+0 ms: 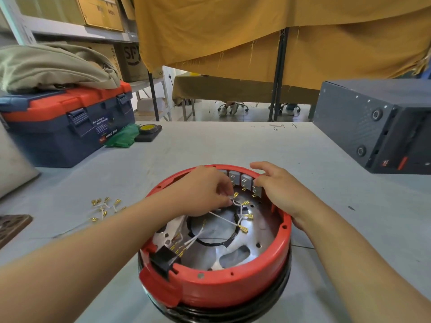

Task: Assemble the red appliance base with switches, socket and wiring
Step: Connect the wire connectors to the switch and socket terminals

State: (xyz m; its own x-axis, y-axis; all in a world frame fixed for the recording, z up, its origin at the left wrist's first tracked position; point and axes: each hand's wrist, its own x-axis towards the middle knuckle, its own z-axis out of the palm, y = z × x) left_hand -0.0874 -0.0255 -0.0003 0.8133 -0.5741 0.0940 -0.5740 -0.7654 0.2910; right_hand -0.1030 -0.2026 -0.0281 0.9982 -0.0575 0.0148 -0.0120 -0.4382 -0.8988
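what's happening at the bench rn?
A person is wiring up the red appliance base, which sits open side up on the grey table. The left hand pinches a white wire with a brass terminal near the grey switches set in the far rim. The right hand rests on the rim beside those switches, steadying it. A black socket already sits in the near rim with wires on it. Spare terminal leads lie on the table to the left.

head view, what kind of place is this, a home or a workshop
Most likely a small workshop or assembly bench. A toolbox sits on the grey worktable, shelving behind holds cardboard boxes, and spare crimped wires lie beside the red appliance base.
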